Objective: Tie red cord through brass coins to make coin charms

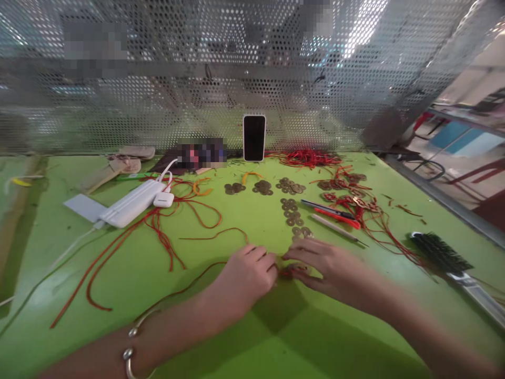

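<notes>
Right fingers and thumb bracket coins [298,268] low over a green table [221,337], the right hand [325,261] facing a curled left hand [252,271], its grip hidden. The cord [194,283] might snag the bangle [133,332]; brushing knuckles might scatter nearby clusters [292,216].

Clearance report: near side open, far side crowded

Bare desk [236,355] lies on the near side of the left hand [251,271] and right hand [321,260]. Ahead, a lane passes between the red cords [164,241] and the disc column [291,205]; a disc row [262,187] crosses its far end, the phone [254,138] upright behind, the perforated panel [197,97] as back limit. Rightward, the craft knife [329,209], pointed tool [335,230] and cord tangle [371,206] obstruct; an open patch separates the brush [440,252] from the right forearm [382,302]. Leftward, a white block [132,204] obstructs
</notes>
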`<move>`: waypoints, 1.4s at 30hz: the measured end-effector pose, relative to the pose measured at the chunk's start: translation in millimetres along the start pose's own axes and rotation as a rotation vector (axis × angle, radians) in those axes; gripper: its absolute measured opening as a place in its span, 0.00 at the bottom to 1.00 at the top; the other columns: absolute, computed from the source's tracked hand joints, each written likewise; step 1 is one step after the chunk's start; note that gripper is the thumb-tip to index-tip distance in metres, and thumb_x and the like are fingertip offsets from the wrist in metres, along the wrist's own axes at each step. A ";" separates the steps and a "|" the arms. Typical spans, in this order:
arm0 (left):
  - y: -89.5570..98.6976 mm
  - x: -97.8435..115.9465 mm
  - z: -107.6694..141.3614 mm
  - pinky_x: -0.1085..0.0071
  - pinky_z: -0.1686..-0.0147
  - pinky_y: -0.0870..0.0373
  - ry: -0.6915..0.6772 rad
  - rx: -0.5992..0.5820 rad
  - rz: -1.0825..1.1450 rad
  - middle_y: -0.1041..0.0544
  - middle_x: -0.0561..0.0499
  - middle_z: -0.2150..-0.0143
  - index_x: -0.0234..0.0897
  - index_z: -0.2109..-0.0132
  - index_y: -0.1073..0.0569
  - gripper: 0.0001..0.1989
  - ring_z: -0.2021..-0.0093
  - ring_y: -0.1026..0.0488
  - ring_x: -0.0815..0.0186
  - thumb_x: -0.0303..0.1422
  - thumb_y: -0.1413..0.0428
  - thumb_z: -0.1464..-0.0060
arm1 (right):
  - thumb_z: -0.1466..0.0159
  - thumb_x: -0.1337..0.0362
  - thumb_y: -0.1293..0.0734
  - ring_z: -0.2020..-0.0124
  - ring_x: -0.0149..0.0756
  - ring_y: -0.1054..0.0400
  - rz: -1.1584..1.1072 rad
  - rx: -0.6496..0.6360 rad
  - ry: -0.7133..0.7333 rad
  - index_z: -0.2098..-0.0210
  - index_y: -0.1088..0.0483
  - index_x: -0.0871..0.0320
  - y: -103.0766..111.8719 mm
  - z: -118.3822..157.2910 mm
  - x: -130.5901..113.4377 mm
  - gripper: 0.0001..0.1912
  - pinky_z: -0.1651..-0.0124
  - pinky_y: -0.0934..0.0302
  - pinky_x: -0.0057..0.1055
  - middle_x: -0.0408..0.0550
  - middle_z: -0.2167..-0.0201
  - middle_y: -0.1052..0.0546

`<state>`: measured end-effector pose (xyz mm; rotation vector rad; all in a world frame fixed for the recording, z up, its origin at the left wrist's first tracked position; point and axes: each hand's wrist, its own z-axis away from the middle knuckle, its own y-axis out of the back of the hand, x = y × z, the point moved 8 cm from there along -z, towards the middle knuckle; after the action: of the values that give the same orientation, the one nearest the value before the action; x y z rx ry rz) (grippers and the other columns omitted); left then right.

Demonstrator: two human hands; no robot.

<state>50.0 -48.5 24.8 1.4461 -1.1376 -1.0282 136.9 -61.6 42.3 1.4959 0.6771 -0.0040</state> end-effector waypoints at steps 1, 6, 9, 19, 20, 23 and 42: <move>-3.6 1.0 -1.1 0.67 0.69 0.37 -0.009 -0.005 -0.010 0.27 0.49 0.68 0.33 0.64 0.30 0.03 0.66 0.32 0.62 0.23 0.45 0.48 | 0.37 0.66 0.37 0.60 0.42 0.32 -0.001 -0.004 -0.014 0.55 0.30 0.57 -5.6 2.5 3.2 0.11 0.57 0.36 0.39 0.52 0.60 0.26; -7.7 10.6 -1.6 0.69 0.75 0.41 -0.074 0.053 -0.111 0.31 0.51 0.73 0.32 0.69 0.32 0.07 0.72 0.35 0.64 0.17 0.50 0.50 | 0.39 0.66 0.35 0.61 0.42 0.33 0.020 0.006 -0.019 0.56 0.30 0.59 -26.0 4.6 10.3 0.11 0.59 0.36 0.38 0.52 0.62 0.27; -6.9 11.9 -3.7 0.69 0.76 0.42 -0.080 0.128 -0.163 0.33 0.51 0.75 0.32 0.70 0.33 0.09 0.74 0.36 0.65 0.17 0.53 0.48 | 0.41 0.70 0.34 0.65 0.39 0.34 0.022 0.020 -0.005 0.59 0.30 0.60 -35.4 2.1 10.9 0.10 0.60 0.37 0.37 0.52 0.63 0.27; 80.4 12.3 0.4 0.66 0.56 0.36 -0.030 0.455 -0.063 0.25 0.49 0.57 0.32 0.55 0.30 0.09 0.55 0.31 0.62 0.25 0.48 0.43 | 0.36 0.62 0.39 0.73 0.31 0.38 -0.818 0.224 -0.247 0.69 0.31 0.58 -15.9 4.4 21.7 0.08 0.70 0.43 0.27 0.44 0.75 0.31; 84.7 11.9 5.5 0.67 0.57 0.35 -0.018 0.492 0.025 0.24 0.49 0.58 0.32 0.55 0.30 0.09 0.56 0.31 0.62 0.26 0.46 0.45 | 0.35 0.60 0.39 0.71 0.31 0.37 -0.960 0.244 -0.270 0.67 0.31 0.58 -16.3 5.4 24.4 0.09 0.68 0.42 0.27 0.44 0.73 0.31; 73.4 10.0 17.4 0.69 0.61 0.33 0.028 0.494 0.263 0.25 0.51 0.65 0.32 0.59 0.31 0.07 0.63 0.31 0.66 0.24 0.44 0.48 | 0.35 0.59 0.39 0.71 0.29 0.38 -1.224 0.328 -0.327 0.65 0.31 0.58 -20.6 8.9 34.0 0.10 0.67 0.42 0.26 0.44 0.72 0.32; 4.2 -14.8 13.8 0.71 0.63 0.32 0.349 0.138 0.777 0.28 0.53 0.62 0.42 0.55 0.36 0.09 0.62 0.30 0.65 0.33 0.46 0.44 | 0.34 0.57 0.41 0.66 0.33 0.35 -1.177 0.161 -0.251 0.68 0.33 0.58 -40.7 7.4 4.6 0.12 0.60 0.40 0.29 0.45 0.70 0.30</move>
<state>33.0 -37.0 27.5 1.0683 -1.3541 -0.1516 127.2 -71.0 2.9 1.0253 1.2721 -1.1392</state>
